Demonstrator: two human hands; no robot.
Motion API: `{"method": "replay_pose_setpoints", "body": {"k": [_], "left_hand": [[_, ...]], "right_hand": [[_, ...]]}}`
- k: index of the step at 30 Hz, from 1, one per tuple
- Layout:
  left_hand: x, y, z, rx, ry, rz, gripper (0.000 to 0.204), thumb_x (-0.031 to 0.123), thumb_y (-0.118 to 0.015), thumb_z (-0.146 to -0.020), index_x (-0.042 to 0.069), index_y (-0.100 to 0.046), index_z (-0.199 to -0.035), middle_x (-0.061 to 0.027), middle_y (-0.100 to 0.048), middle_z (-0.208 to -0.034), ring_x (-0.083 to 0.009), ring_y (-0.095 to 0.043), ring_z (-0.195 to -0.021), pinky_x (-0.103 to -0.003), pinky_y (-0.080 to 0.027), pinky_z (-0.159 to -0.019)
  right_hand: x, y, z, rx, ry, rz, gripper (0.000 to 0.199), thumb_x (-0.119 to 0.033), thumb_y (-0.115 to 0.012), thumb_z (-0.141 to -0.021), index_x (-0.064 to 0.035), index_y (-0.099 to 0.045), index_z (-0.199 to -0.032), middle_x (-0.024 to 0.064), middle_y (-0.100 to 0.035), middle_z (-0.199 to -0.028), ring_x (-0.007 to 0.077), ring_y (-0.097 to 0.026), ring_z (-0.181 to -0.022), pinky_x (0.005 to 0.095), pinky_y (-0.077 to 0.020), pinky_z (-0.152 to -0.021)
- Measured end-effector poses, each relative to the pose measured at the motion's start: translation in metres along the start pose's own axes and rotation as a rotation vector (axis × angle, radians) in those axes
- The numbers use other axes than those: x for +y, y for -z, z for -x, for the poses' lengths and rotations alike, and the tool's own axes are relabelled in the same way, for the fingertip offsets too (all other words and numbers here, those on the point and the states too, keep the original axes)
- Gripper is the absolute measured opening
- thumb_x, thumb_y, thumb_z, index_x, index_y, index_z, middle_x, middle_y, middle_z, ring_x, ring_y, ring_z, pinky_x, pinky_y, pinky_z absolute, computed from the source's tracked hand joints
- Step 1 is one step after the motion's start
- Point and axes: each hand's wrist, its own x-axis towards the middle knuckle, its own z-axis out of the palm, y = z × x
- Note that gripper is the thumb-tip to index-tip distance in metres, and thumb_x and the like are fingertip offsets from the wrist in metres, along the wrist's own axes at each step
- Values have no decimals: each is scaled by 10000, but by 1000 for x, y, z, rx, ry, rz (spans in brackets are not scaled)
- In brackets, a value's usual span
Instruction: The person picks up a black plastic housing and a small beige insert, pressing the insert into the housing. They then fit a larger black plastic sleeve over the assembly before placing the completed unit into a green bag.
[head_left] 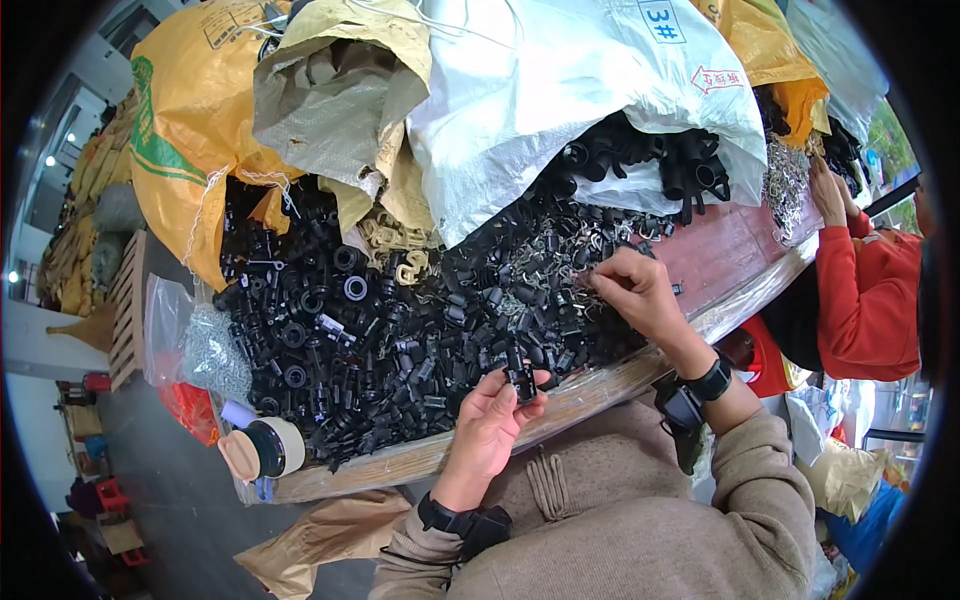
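Note:
Near the front edge of the table, my left hand (488, 425) holds a small black plastic part (520, 378) between thumb and fingers. To the right and farther in, my right hand (640, 297) hovers at the pile's edge with thumb and forefinger pinched together. Whatever may be between those fingertips is too small to make out. Just beside them lie thin silvery metal clips (560, 240), scattered over the black parts. A broad heap of black plastic parts (410, 370) spreads from below my right hand to the left, with several ring-shaped pieces among them.
Sacks stand along the back: a yellow one (190, 100), a beige one (330, 105) and a white one (560, 80) spilling black tubes (690, 170). A bag of small screws (215, 355) and a jar (275, 447) sit at the left. A co-worker in red (870, 300) works at the right.

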Motion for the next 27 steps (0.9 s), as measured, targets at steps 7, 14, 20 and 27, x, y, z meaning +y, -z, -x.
{"method": "replay_pose_setpoints", "body": {"k": [7, 14, 20, 27], "left_hand": [[0, -8, -1, -58, -43, -55, 382, 230, -541, -814, 2, -451, -1107, -151, -528, -1065, -203, -517, -972, -314, -412, -841], [-2, -20, -8, -114, -104, -13, 410, 236, -565, -798, 10, -446, -1119, -141, -524, -1071, -209, -499, -1000, -332, -377, -894], [-6, -12, -11, -124, -114, 23, 359, 205, -526, -826, 7, -443, -1114, -120, -530, -1071, -173, -490, -1015, -308, -339, -919], [-3, -11, -11, -148, -49, 70, 332, 194, -526, -825, 8, -457, -1092, -112, -534, -1052, -181, -500, -992, -330, -386, -879]], "right_hand": [[-29, -6, 22, -187, -492, -791, 136, -140, -568, -801, -13, -593, -761, 1, -576, -653, 37, -478, -556, 184, -374, -502], [-49, -23, 41, -283, -484, -864, 148, -146, -559, -814, -18, -571, -739, -26, -519, -606, 15, -414, -532, 173, -340, -465], [-43, -20, 42, -397, -339, -685, 194, -160, -553, -821, -14, -526, -697, -47, -457, -585, 17, -369, -543, 186, -307, -456], [-42, -20, 41, -383, -224, -813, 177, -165, -552, -821, -14, -513, -736, -19, -472, -670, 35, -397, -603, 205, -333, -495]]}}
